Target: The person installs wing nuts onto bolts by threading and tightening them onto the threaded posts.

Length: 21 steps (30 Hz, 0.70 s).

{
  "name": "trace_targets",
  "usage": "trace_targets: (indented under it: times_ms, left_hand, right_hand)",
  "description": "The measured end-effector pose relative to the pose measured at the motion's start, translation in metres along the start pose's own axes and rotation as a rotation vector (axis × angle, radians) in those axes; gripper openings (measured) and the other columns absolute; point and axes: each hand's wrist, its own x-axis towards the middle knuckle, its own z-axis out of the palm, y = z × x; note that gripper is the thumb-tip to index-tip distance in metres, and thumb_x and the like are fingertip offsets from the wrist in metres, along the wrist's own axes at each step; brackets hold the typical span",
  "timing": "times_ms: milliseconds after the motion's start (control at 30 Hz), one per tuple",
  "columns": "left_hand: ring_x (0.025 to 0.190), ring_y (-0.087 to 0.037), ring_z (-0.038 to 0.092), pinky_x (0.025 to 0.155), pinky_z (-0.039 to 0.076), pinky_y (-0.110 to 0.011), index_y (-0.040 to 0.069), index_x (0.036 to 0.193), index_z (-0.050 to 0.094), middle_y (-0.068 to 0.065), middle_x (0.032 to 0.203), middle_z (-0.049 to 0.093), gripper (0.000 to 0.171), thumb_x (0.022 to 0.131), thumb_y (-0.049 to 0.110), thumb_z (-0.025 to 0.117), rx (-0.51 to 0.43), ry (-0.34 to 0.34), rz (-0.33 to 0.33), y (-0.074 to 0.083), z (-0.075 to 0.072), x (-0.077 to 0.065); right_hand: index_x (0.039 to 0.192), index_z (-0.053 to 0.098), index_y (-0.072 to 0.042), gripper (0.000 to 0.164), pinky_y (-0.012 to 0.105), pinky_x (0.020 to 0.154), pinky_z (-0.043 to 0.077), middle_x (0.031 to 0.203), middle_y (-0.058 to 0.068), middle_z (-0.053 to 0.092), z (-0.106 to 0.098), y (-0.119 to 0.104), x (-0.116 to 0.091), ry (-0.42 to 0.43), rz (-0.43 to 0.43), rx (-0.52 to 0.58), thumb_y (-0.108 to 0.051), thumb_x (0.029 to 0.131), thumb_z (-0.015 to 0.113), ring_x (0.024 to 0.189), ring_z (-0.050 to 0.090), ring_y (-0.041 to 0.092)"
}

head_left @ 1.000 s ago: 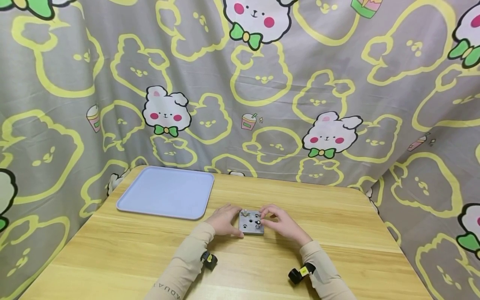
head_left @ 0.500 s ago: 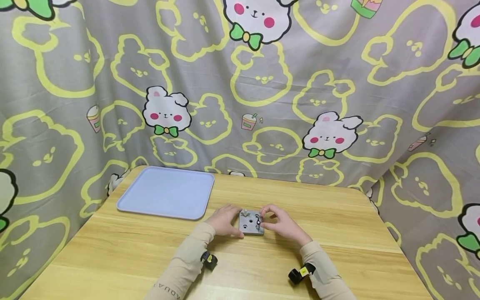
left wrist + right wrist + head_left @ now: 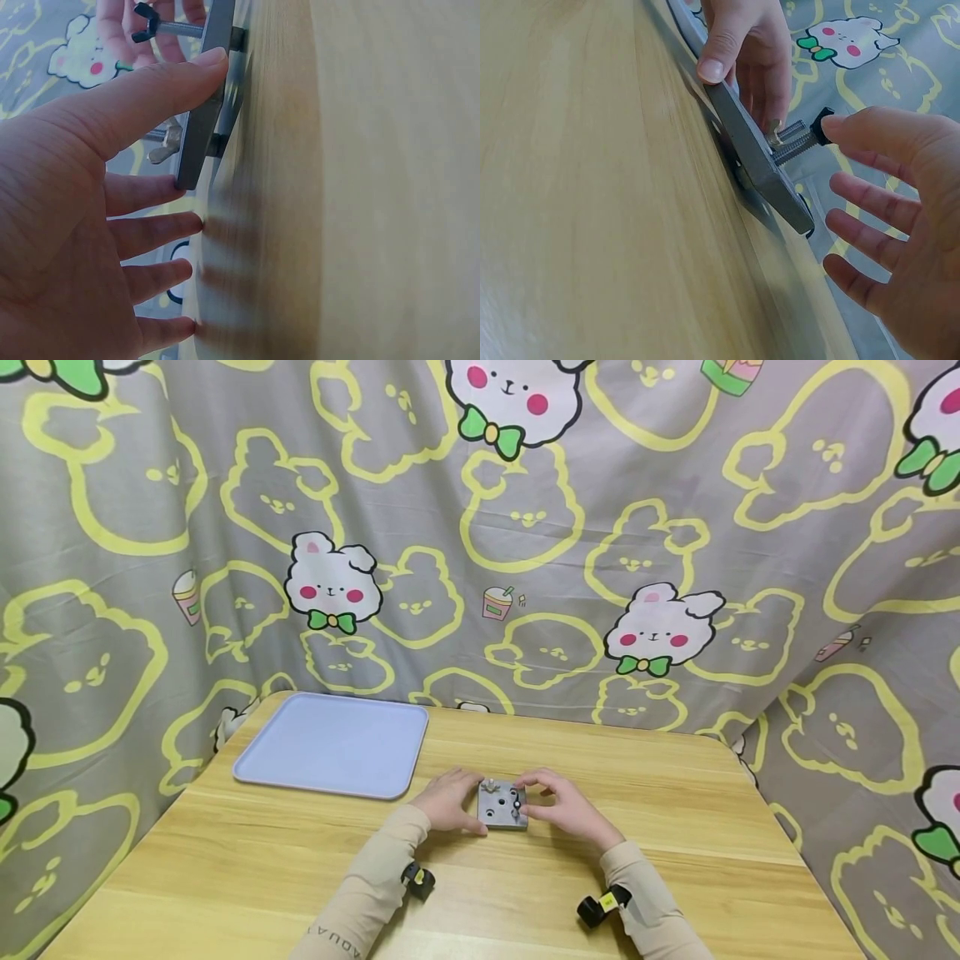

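Probably we'd find the metal plate [image 3: 499, 819], near-right of the tray [image 3: 330, 743], stiff and weighty; our left hand [image 3: 448, 802] sensibly grips its edges, our right hand [image 3: 561, 802] pinches the black wing nut [image 3: 824, 122], other fingers spread.

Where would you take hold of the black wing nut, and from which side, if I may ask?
I'd probably pinch the black wing nut by its two wings, coming from the right: it stands near the free end of its bolt, above the plate, and the left hand occupies the plate's left side.
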Motion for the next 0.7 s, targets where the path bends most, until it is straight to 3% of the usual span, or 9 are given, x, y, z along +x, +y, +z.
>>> trace_targets:
  times_ms: [167, 433, 700]
  left_hand:
    - [0.144, -0.04, 0.032, 0.118, 0.024, -0.061, 0.01, 0.144, 0.044, -0.013, 0.15, 0.046, 0.092, 0.069, 0.049, 0.082, -0.006, -0.006, -0.002, 0.0006, -0.0003, -0.0001]
    - [0.144, -0.039, 0.032, 0.118, 0.024, -0.06, 0.011, 0.144, 0.044, -0.012, 0.15, 0.046, 0.092, 0.069, 0.05, 0.082, 0.0, -0.004, -0.007, 0.0001, 0.0, 0.0011]
    - [0.144, -0.04, 0.032, 0.118, 0.024, -0.061, 0.009, 0.144, 0.045, -0.013, 0.15, 0.046, 0.093, 0.068, 0.049, 0.082, -0.001, 0.003, -0.001, 0.0004, 0.0, 0.0009]
  right_hand:
    - [0.115, 0.066, -0.013, 0.032, 0.051, 0.092, 0.05, 0.128, 0.011, 0.063, 0.0015, 0.0014, 0.0, -0.009, -0.03, 0.003, -0.021, 0.086, 0.074, 0.118, 0.056, 0.03]
    - [0.094, 0.064, -0.015, 0.01, 0.043, 0.089, 0.051, 0.122, 0.014, 0.064, 0.0013, -0.003, 0.0, 0.023, -0.037, 0.001, -0.019, 0.087, 0.071, 0.114, 0.057, 0.029]
    - [0.09, 0.068, -0.012, 0.004, 0.036, 0.091, 0.052, 0.119, 0.016, 0.065, 0.0014, -0.0046, -0.0004, 0.031, -0.052, 0.024, -0.01, 0.09, 0.065, 0.114, 0.058, 0.031]
